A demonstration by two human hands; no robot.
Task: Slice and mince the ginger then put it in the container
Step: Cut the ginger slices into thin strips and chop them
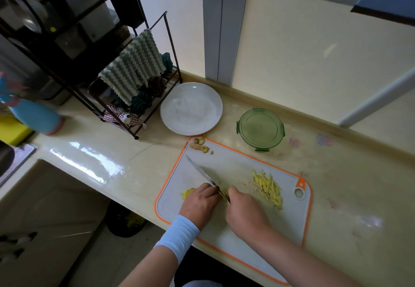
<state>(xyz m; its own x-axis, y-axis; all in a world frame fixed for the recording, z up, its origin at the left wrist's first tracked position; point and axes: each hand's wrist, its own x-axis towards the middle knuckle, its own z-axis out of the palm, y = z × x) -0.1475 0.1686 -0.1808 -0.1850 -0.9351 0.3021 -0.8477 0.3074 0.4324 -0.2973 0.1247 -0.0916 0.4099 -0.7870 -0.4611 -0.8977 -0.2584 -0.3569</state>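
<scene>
Head view: beige counter (pixel 89 152); plate (pixel 190 108), green container (pixel 260 127) beyond cutting board (pixel 235 163); right hand (pixel 247 212) grips knife (pixel 202 172), left hand (pixel 199 203) holds ginger (pixel 187 193).

Your right hand (pixel 246 213) grips the knife (pixel 202 173), its blade slanting away to the left over the orange-edged cutting board (pixel 235 165), while your left hand (pixel 201 199) curls its fingers down on the ginger slices (pixel 187 193) right against the blade. A pile of ginger strips (pixel 268 187) lies on the board to the right of the knife, and an uncut ginger knob (pixel 197 144) sits at its far left corner. Beyond the board, the green container (pixel 260 129) stands on the counter (pixel 348 196) near a white plate (pixel 190 108).
</scene>
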